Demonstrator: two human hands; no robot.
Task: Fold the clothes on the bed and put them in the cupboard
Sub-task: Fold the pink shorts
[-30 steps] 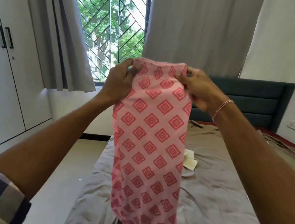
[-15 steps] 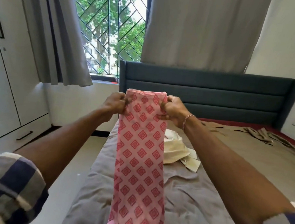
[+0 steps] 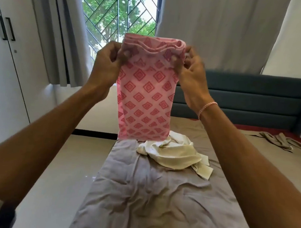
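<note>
- A crumpled cream garment [image 3: 175, 155] lies on the grey-sheeted bed [image 3: 148, 194] at centre frame, just below the hanging pink cloth's lower edge.
- A rumpled brown cloth [image 3: 279, 140] lies at the right edge, on the bed near the dark headboard [image 3: 246, 99].
- The white cupboard [image 3: 4, 66], with its doors closed and black handles, fills the left edge, well apart from the bed.
- A grilled window [image 3: 118, 12] with grey curtains [image 3: 215, 29] takes up the top of the frame, behind the cloth.
- The pink cloth [image 3: 145, 99], printed with red diamonds, is held up in the air at centre frame, above the bed. It is folded over in layers at its top edge and hangs straight down.
- The left hand [image 3: 106, 67] pinches the cloth's upper left corner, fingers curled, with the thumb on the near face.
- The right hand [image 3: 192, 75] pinches the upper right corner in the same way; a pink bracelet [image 3: 207, 106] sits on its wrist.
- Both forearms reach up from the lower corners of the frame.
- Motion blur softens the fingertips. The cloth hides part of the window sill and the headboard's left end.
</note>
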